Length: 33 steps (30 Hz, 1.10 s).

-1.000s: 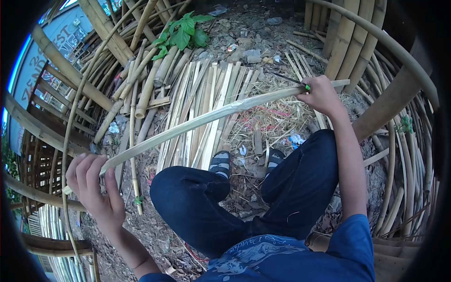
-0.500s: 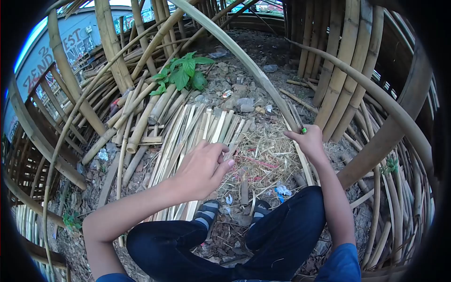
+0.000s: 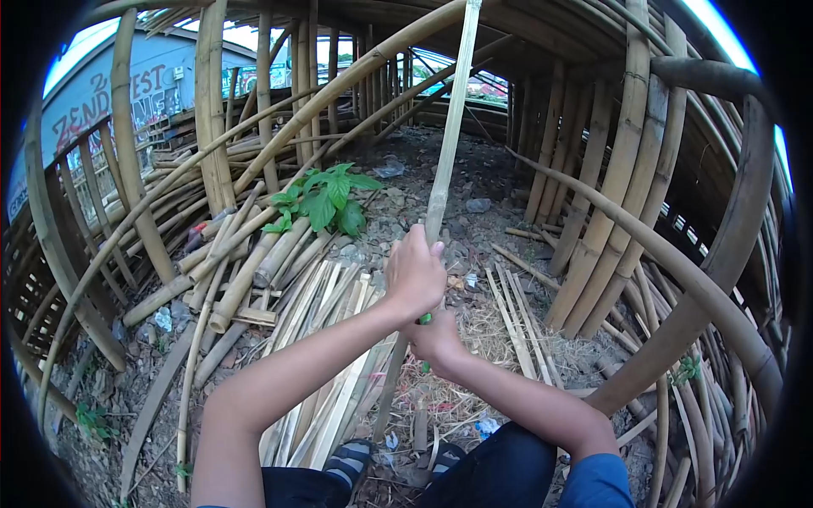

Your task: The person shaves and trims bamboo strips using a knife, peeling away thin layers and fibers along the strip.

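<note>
Curled tightly around a long, flat, pale-yellow split-bamboo strip (image 3: 451, 127) with the left hand (image 3: 417, 273), near the middle of the view. Just below and nearer to the body, folded into a fist about a small bright-green piece (image 3: 425, 318), only its end visible: the right hand (image 3: 435, 340). Not possible to tell the contact of this fist with the strip or with the left hand. Rising steeply from the hands past the upper border, with a greyer length seeming to continue below, toward the dark sandals (image 3: 349, 464) with grey straps. Bent wide at the left elbow, with the forearm slanting inward; bent also at the right elbow, beside the dark-blue trousers (image 3: 508, 466). Under the left forearm, a bundle of pale, narrow bamboo slats (image 3: 322, 317); near the right elbow, a thick, slanting brown bamboo pole (image 3: 648, 356). Ahead, free room over grey stony ground (image 3: 478, 182), between a leafy green plant (image 3: 322, 207) and tall upright tan bamboo poles (image 3: 625, 152).
</note>
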Each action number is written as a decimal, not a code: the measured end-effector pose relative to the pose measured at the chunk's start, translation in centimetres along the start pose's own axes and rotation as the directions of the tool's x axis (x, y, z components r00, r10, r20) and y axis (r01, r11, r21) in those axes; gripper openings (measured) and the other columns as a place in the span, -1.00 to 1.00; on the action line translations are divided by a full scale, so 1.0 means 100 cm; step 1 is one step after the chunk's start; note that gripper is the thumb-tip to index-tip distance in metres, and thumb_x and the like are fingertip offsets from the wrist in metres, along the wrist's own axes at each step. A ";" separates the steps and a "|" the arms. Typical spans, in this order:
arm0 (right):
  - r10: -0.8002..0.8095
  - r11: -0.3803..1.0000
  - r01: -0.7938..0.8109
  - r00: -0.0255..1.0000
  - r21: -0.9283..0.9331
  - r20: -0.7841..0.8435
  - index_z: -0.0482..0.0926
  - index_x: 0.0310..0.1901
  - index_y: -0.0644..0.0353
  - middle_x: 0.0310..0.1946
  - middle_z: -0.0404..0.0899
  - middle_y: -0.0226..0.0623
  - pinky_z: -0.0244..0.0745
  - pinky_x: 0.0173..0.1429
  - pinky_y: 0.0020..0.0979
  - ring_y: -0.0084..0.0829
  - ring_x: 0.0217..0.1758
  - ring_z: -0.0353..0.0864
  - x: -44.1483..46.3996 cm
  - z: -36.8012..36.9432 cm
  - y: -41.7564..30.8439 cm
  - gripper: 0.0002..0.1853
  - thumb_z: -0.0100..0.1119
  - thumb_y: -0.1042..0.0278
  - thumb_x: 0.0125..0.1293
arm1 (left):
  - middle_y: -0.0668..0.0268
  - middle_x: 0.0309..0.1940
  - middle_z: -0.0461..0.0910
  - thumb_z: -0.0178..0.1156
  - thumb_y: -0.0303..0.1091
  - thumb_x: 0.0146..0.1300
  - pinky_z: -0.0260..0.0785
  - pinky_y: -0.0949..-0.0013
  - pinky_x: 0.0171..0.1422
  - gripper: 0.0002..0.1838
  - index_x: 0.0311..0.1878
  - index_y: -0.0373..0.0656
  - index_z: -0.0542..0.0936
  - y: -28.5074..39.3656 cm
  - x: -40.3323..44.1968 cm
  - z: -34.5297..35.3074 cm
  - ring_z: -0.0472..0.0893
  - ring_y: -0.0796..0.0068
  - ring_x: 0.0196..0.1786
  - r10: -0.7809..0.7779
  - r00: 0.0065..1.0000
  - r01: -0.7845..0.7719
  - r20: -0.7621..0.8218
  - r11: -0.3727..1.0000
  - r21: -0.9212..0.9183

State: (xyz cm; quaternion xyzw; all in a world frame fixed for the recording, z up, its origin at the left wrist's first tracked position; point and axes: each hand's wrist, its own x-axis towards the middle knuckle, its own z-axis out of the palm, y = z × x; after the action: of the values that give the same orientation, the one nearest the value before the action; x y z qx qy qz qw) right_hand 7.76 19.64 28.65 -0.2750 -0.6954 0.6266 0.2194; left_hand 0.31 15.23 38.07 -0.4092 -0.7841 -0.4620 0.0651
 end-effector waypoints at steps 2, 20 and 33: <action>0.055 0.998 -0.053 0.997 -0.037 0.049 0.58 -0.42 0.33 -0.61 0.49 -0.44 0.20 -0.60 -0.41 -0.64 -0.65 0.38 -0.009 -0.002 -0.007 -0.71 0.45 0.29 0.24 | -0.07 -0.10 0.59 0.07 -0.40 0.41 0.34 -0.10 0.05 -0.84 -0.11 -0.29 0.37 -0.018 0.005 0.006 0.55 -0.23 -0.02 0.088 0.989 -0.081 -0.120 0.995 0.061; -0.109 0.856 0.331 0.867 0.397 -0.487 0.63 -0.12 0.28 -0.36 0.66 -0.36 0.13 -0.57 -0.62 -0.77 -0.63 0.29 0.038 -0.092 -0.006 -0.52 0.46 -0.04 0.25 | 0.40 -0.55 0.43 -0.02 -0.25 0.57 0.27 0.49 -0.45 -0.70 -0.26 -0.26 0.47 -0.181 -0.158 -0.064 0.40 0.67 -0.53 -0.276 0.771 0.532 0.574 0.774 -0.343; -0.218 0.847 0.310 0.943 0.431 -0.251 0.61 -0.16 0.23 -0.41 0.70 -0.31 0.23 -0.62 -0.62 -0.69 -0.67 0.40 0.011 -0.059 -0.012 -0.67 0.28 0.07 0.42 | 0.15 0.06 0.57 0.01 0.04 0.51 0.38 0.26 0.21 -0.42 0.32 -0.28 0.38 -0.147 -0.123 -0.056 0.55 0.31 0.17 0.106 0.814 -0.012 0.571 0.986 -0.166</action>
State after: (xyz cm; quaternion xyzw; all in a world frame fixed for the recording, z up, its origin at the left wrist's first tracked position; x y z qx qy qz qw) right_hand 10.60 24.72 30.53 -0.1748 -0.5320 0.7086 0.4293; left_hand -3.48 0.24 25.40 -0.5581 -0.7155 -0.3732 -0.1934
